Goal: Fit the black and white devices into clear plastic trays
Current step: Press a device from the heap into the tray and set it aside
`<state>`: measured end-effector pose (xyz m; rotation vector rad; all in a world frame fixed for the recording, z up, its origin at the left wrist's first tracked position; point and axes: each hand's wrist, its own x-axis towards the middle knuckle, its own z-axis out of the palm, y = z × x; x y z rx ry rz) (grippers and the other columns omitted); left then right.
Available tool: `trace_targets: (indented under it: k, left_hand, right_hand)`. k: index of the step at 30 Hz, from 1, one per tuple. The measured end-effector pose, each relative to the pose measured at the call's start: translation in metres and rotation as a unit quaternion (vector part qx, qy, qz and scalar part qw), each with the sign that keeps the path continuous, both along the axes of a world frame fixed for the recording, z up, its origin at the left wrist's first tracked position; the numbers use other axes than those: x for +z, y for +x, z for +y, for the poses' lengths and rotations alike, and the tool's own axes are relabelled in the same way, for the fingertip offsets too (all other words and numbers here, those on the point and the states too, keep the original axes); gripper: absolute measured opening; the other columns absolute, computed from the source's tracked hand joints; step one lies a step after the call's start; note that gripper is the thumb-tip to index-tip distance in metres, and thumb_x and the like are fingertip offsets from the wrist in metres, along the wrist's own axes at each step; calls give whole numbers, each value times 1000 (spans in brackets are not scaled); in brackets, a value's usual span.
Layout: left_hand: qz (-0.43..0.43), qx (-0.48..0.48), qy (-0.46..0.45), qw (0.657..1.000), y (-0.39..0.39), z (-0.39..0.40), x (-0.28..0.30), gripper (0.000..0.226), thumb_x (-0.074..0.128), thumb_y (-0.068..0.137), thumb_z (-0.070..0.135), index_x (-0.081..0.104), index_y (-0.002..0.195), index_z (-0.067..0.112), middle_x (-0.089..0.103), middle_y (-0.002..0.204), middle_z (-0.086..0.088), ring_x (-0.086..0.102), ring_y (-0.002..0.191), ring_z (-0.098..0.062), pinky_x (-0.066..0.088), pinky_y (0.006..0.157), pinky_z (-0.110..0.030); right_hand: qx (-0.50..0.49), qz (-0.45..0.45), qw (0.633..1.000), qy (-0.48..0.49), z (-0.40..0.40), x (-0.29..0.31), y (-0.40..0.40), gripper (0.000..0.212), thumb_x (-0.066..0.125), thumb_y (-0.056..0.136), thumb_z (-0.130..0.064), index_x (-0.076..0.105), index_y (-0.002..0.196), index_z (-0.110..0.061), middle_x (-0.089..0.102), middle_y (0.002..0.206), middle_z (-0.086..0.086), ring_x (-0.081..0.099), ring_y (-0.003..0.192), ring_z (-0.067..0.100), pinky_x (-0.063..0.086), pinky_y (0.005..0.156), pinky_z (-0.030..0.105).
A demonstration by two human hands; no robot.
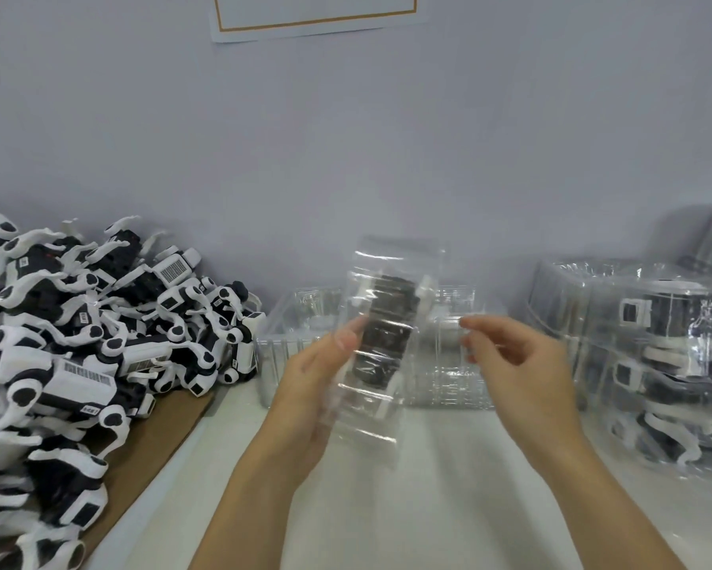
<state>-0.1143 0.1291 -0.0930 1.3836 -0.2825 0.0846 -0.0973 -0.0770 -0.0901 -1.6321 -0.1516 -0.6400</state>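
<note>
- At the far left, a big pile of black and white devices (78, 322) lies on a brown cardboard sheet (157, 438); these wait to be packed.
- The left hand (317, 380) holds a clear plastic tray (371, 409) from its left edge, the thumb lying on the front and the other fingers behind it.
- Inside this tray sits one device (391, 327), dark with white parts, so I judge the fitting step is almost done for this piece.
- Behind, on the white table (428, 508), stands a stack of empty clear trays (449, 376).
- The right hand (523, 364) is just to the right of the held tray, its fingers loosely curled and holding nothing; whether the fingertips touch the tray edge I cannot tell.
- At the far right, filled trays (650, 355) are stacked. The next move, I think, needs the right hand to press the device fully in or take the tray over there.
</note>
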Motion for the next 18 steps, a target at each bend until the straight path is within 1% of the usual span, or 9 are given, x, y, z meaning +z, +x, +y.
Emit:
trace_targets:
  k: [2, 4, 5, 6, 7, 8, 10, 16, 18]
  left_hand:
    - [42, -17, -103, 994, -2, -3, 0, 39, 69, 79, 50, 77, 112, 30, 73, 117, 2, 73, 98, -19, 60, 78, -36]
    - [71, -24, -186, 980, -2, -6, -2, 53, 67, 79, 58, 74, 119, 24, 72, 121, -8, 73, 97, -29, 60, 75, -41]
    - [83, -23, -218, 972, -1, -6, -2, 63, 66, 77, 61, 70, 125, 21, 68, 127, -13, 70, 105, -35, 58, 82, -45]
    - [90, -28, -247, 964, -1, -6, -2, 74, 67, 74, 64, 65, 131, 17, 62, 134, -18, 63, 116, -41, 53, 94, -52]
    - [92, -39, -274, 957, 0, -7, -3, 82, 69, 73, 65, 59, 137, 14, 56, 140, -22, 54, 127, -46, 41, 107, -59]
    - [90, -51, -295, 950, 1, -7, -4, 87, 69, 74, 65, 55, 140, 11, 51, 144, -25, 45, 134, -48, 29, 114, -63]
    - [93, -83, -322, 938, 3, -6, -7, 87, 70, 75, 65, 54, 141, 10, 49, 145, -27, 39, 138, -49, 20, 116, -65]
    - [131, -109, -337, 926, 4, -6, -10, 82, 68, 75, 70, 66, 127, 7, 55, 136, -31, 53, 127, -49, 34, 108, -65]
    - [147, -114, -333, 924, 4, -7, -10, 84, 66, 76, 71, 65, 128, 7, 56, 136, -31, 55, 125, -48, 38, 106, -63]
  right_hand:
    - [44, -16, 999, -23, 12, 0, -4, 23, 69, 90, -8, 76, 90, -30, 75, 86, -9, 71, 79, 14, 54, 73, 23]
    - [79, -33, 996, -36, 22, 1, -9, 21, 72, 88, -9, 76, 92, -29, 74, 84, -10, 70, 77, 10, 52, 68, 16]
    - [94, -42, 994, -42, 27, 1, -10, 21, 74, 87, -9, 76, 93, -29, 73, 82, -11, 69, 75, 8, 51, 66, 15]
    - [108, -50, 992, -47, 32, 2, -12, 22, 75, 85, -9, 75, 93, -30, 72, 81, -11, 68, 73, 7, 51, 65, 15]
    - [119, -56, 990, -53, 36, 2, -13, 22, 77, 84, -9, 75, 92, -30, 72, 80, -12, 68, 72, 6, 51, 64, 15]
    - [125, -62, 988, -58, 41, 2, -14, 23, 78, 83, -10, 75, 92, -31, 71, 81, -13, 68, 72, 7, 52, 63, 16]
    - [117, -78, 987, -73, 46, 1, -15, 27, 79, 82, -11, 74, 91, -36, 70, 83, -15, 68, 73, 7, 51, 63, 14]
    - [72, -109, 982, -140, 49, -2, -13, 39, 80, 80, -9, 70, 92, -45, 66, 89, -20, 66, 81, 6, 48, 65, 10]
    - [63, -113, 979, -156, 47, -4, -11, 37, 80, 80, -9, 70, 93, -43, 65, 89, -19, 65, 81, 7, 47, 64, 10]
